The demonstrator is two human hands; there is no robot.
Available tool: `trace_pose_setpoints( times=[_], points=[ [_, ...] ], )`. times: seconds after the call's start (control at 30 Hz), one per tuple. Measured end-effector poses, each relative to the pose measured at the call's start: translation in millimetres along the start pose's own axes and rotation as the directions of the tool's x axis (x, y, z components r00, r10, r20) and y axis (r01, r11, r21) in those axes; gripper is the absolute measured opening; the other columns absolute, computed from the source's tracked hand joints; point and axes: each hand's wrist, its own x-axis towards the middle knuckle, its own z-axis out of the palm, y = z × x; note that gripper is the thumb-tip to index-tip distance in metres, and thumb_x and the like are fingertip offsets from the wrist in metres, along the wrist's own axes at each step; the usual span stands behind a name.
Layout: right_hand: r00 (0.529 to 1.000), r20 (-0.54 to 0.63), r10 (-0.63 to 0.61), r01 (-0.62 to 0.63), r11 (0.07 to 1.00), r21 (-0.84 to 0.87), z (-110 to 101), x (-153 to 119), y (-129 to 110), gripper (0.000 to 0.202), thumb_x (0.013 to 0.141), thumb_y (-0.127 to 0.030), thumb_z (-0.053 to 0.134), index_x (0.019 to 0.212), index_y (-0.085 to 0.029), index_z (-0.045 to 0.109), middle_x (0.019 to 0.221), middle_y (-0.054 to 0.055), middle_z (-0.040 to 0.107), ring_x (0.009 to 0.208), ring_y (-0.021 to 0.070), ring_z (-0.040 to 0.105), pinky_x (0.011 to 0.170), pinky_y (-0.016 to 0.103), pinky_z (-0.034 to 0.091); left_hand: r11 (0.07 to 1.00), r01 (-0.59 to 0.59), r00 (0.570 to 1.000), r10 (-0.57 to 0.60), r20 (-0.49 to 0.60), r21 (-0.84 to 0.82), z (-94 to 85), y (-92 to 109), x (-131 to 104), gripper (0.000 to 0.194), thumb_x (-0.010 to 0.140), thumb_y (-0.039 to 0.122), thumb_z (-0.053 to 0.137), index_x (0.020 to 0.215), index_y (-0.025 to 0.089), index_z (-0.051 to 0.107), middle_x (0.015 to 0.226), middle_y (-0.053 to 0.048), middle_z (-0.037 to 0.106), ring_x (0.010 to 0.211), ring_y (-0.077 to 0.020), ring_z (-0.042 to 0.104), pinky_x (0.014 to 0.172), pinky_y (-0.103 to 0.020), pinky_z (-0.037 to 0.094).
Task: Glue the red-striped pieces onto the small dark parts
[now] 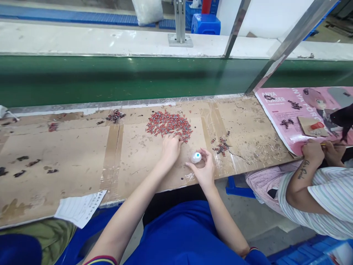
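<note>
The head view shows a long tabletop covered with brown cardboard, stained and worn, and joined with strips of shiny tape. Nearer to its far edge lies a wide heap of small pieces, thin and longish in shape, red with darker parts. The left hand is at the near side of this heap, its fingers bent together; whether this grip has hold of a piece, I cannot tell. Nearer to the near edge is a small round bottle, whitish, with a bright blue mark on its top. The right hand curves around it, thumb and fingers well apart; I cannot tell if this grip holds it firmly. To the right lies a looser cluster of dark and reddish pieces. A dark cluster is close to the far edge, on the left. A white paper sheet reaches over the near edge. At the right end, a pink printed sheet lies before a co-worker.
</note>
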Motion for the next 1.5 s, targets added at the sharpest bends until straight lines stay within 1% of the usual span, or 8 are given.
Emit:
trace_pose_setpoints(
  times=[0.2,0.37,0.57,0.73,0.8,1.03,1.23,1.5],
  points=[
    [0.944,-0.152,-0.292,0.279,0.955,-0.101,-5.4,-14.4,-8.8,0.054,0.072,-0.038,0.081,0.115,-0.02,0.055,0.108,0.012,0.067,0.101,0.0263,0.066,0.083,0.042,0.057,1.0,-0.021,0.999,0.022,-0.045,0.009,7.3,-3.6,6.7,0.016,0.087,0.017,0.049,0.081,0.018,0.065,0.091,-0.014,0.069,0.095,-0.0324,0.06,0.089,-0.049,0.046],
    [0.903,-0.163,-0.397,0.384,0.917,-0.108,-7.3,-19.7,-15.8,0.045,0.077,-0.032,0.078,0.114,-0.02,0.056,0.102,0.011,0.067,0.095,0.0252,0.066,0.073,0.038,0.056,0.998,-0.067,0.996,0.066,-0.065,-0.016,12.2,-0.8,14.9,0.016,0.084,0.012,0.05,0.079,0.019,0.063,0.087,-0.015,0.068,0.096,-0.0343,0.059,0.088,-0.05,0.046],
    [0.797,-0.257,-0.547,0.512,0.837,-0.193,-7.7,-27.9,-35.4,0.03,0.081,-0.018,0.074,0.106,-0.025,0.06,0.089,0.005,0.067,0.081,0.0221,0.067,0.072,0.039,0.056,0.993,-0.087,0.99,0.078,-0.114,-0.082,-13.8,7.4,-9.8,0.018,0.089,0.013,0.045,0.081,0.018,0.06,0.091,-0.014,0.066,0.091,-0.0311,0.057,0.084,-0.047,0.046],
    [0.933,-0.038,-0.359,0.357,0.933,-0.037,5.2,-30.5,-44.2,0.02,0.09,-0.028,0.064,0.109,-0.022,0.066,0.097,0.009,0.072,0.075,0.0191,0.069,0.067,0.035,0.06,0.957,-0.12,0.984,0.079,-0.16,-0.266,-47.0,14.7,-67.6,0.016,0.094,0.019,0.045,0.086,0.021,0.058,0.086,-0.005,0.064,0.087,-0.0233,0.056,0.08,-0.036,0.048],
    [0.955,0.04,-0.295,0.294,0.956,0.027,11.2,-29.9,-44.4,0.015,0.093,-0.032,0.061,0.102,-0.022,0.069,0.091,0.007,0.073,0.076,0.0188,0.07,0.068,0.033,0.061,0.943,-0.115,0.985,0.067,-0.161,-0.312,-52.3,15.8,-86.3,0.015,0.094,0.019,0.045,0.086,0.022,0.057,0.084,-0.004,0.063,0.085,-0.0223,0.056,0.077,-0.035,0.048],
    [0.958,0.187,-0.219,0.213,0.976,0.05,19.5,-27.4,-39.9,0.017,0.095,-0.03,0.055,0.088,-0.021,0.068,0.084,0.007,0.07,0.08,0.0196,0.069,0.071,0.033,0.06,0.934,-0.028,0.992,-0.019,-0.126,-0.356,-47.3,1.5,-108.0,0.012,0.094,0.024,0.05,0.088,0.023,0.06,0.087,-0.005,0.066,0.087,-0.0228,0.06,0.079,-0.036,0.05],
    [0.969,0.208,-0.133,0.133,0.991,0.012,25.3,-24.1,-30.7,0.018,0.095,-0.032,0.053,0.089,-0.02,0.066,0.084,0.007,0.07,0.077,0.0195,0.069,0.07,0.032,0.06,0.983,0.076,0.964,-0.114,-0.239,-0.165,-27.5,-20.5,-115.6,0.017,0.09,0.032,0.06,0.103,0.023,0.066,0.1,-0.009,0.066,0.098,-0.029,0.058,0.088,-0.045,0.049],
    [0.952,0.266,-0.15,0.178,0.981,-0.082,32.3,-24.8,-20.2,0.02,0.095,-0.026,0.051,0.096,-0.02,0.07,0.093,0.011,0.072,0.085,0.0221,0.07,0.076,0.036,0.06,0.97,0.037,0.969,-0.093,-0.227,-0.242,-8.0,-18.7,-108.6,0.014,0.092,0.025,0.054,0.091,0.023,0.068,0.098,-0.009,0.067,0.096,-0.0272,0.058,0.087,-0.043,0.051]
  ],
)
